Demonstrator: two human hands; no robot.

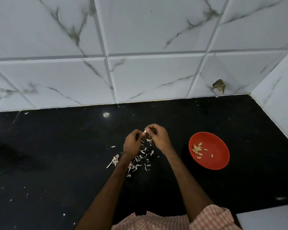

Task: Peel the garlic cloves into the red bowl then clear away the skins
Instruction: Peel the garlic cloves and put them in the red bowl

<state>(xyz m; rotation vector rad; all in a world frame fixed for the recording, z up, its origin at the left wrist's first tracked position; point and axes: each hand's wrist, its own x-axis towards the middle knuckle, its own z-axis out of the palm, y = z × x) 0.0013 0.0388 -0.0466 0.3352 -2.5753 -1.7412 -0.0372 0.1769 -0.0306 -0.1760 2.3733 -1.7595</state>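
Note:
Above the middle of the black countertop (56, 155), my left hand (132, 143) and my right hand (158, 137) meet, and both pinch one small garlic clove (145, 131) between their fingertips. A scatter of papery garlic skins (140, 161) lies on the counter right under my hands, with a stalk piece (114, 161) to the left. The red bowl (218, 161) stands to the right of my right hand and holds several peeled cloves (197, 149).
A white marble-patterned tiled wall (140, 47) runs along the back and turns forward at the right (281, 105). A chipped hole (219, 86) marks the wall near the corner. Small skin flecks dot the counter. Striped cloth (156, 221) shows at the bottom.

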